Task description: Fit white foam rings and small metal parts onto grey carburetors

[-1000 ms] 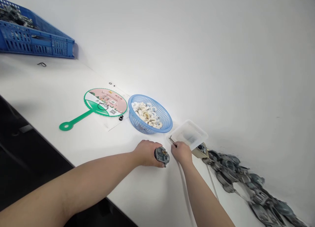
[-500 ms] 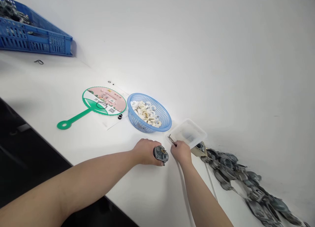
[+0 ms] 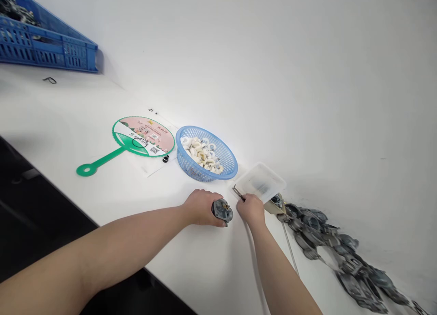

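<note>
My left hand (image 3: 202, 208) is wrapped round a grey metal carburetor body (image 3: 221, 211), its open side with a brass piece facing up and towards the right. In my right hand (image 3: 251, 210) is a pair of metal tweezers (image 3: 238, 192), the tips pointing up and left over the near edge of a translucent plastic tray (image 3: 275, 180). A small gap separates the tweezers from the carburetor body. Behind my hands stands a blue round basket (image 3: 229, 161) holding many white and yellowish ring-like parts (image 3: 201, 151).
A green-handled fan (image 3: 143, 135) lies left of the basket, with small black rings (image 3: 165, 159) beside it. A blue crate (image 3: 78, 55) with metal parts stands far left. Grey metal carburetor bodies (image 3: 312, 224) are heaped at right, past a small box (image 3: 273, 208). The wall rises behind the table.
The whole view has shifted slightly, so things sit a little higher. Both hands keep their hold on the carburetor body and the tweezers.
</note>
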Action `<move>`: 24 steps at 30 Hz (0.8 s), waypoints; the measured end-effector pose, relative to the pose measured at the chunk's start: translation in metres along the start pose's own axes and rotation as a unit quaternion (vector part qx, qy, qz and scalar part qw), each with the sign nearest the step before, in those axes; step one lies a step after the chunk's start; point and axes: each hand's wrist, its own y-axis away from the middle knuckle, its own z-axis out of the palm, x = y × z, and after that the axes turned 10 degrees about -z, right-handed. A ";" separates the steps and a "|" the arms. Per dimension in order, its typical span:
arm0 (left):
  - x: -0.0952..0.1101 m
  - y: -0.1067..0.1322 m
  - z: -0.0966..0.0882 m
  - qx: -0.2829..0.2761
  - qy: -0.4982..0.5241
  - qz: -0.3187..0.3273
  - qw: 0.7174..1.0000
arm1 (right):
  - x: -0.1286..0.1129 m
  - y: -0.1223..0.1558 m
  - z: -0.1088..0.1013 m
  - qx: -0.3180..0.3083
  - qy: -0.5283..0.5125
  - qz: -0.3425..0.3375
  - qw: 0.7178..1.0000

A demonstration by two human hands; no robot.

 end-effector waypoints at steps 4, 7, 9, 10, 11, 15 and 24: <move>-0.001 0.000 0.001 0.007 -0.001 0.006 1.000 | 0.000 0.003 0.001 0.025 -0.035 0.003 0.999; -0.002 -0.001 0.001 0.008 0.000 0.003 1.000 | -0.001 0.005 0.003 0.050 -0.069 0.021 0.996; -0.003 -0.001 0.002 0.007 0.000 0.003 1.000 | -0.001 0.006 0.004 0.067 -0.092 0.041 0.993; -0.003 -0.001 0.002 0.007 -0.001 0.004 1.000 | -0.001 0.007 0.004 0.076 -0.102 0.053 0.990; -0.003 -0.001 0.002 0.007 -0.001 0.005 1.000 | -0.001 0.008 0.003 0.085 -0.111 0.064 0.988; -0.002 0.000 0.002 0.005 0.006 0.002 1.000 | 0.000 0.015 -0.001 0.107 -0.129 0.100 0.981; 0.001 0.004 -0.003 -0.009 0.003 -0.013 1.000 | 0.000 0.053 -0.002 0.059 -0.106 0.200 0.972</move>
